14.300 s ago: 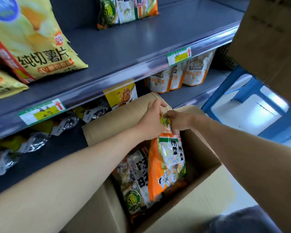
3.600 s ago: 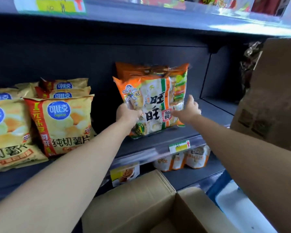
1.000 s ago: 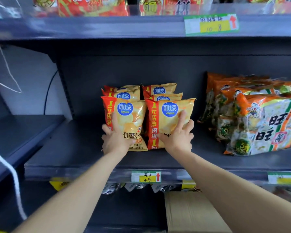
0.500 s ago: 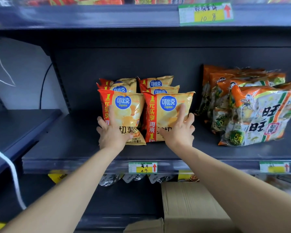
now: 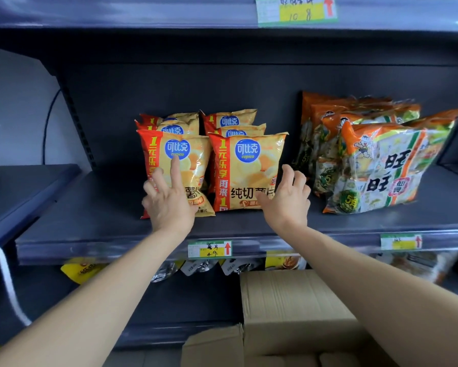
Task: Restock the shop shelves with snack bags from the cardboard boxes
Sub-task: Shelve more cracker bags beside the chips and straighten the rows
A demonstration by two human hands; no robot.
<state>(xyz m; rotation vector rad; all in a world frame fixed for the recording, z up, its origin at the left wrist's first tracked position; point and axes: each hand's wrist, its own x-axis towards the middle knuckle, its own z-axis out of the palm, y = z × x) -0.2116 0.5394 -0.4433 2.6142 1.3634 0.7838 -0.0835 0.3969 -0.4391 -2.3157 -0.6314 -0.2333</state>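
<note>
Our left hand [image 5: 169, 201] and right hand [image 5: 287, 200], both open-fingered, sit at the front chip bags [image 5: 249, 165]; a clumsy nudge toward 12 o'clock could topple them.

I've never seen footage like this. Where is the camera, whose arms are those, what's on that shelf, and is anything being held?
No machine here: a person wears one camera on the head, looking forward and down, so the two bare arms are the wearer's own. The left hand lays straight fingers on the front left potato chip bag; the right hand is spread open by the front right potato chip bag. Neither grips anything. On the dark shelf the yellow chip bags stand in two rows, with orange rice cracker bags to their right, apart from them. A cardboard box sits below.
</note>
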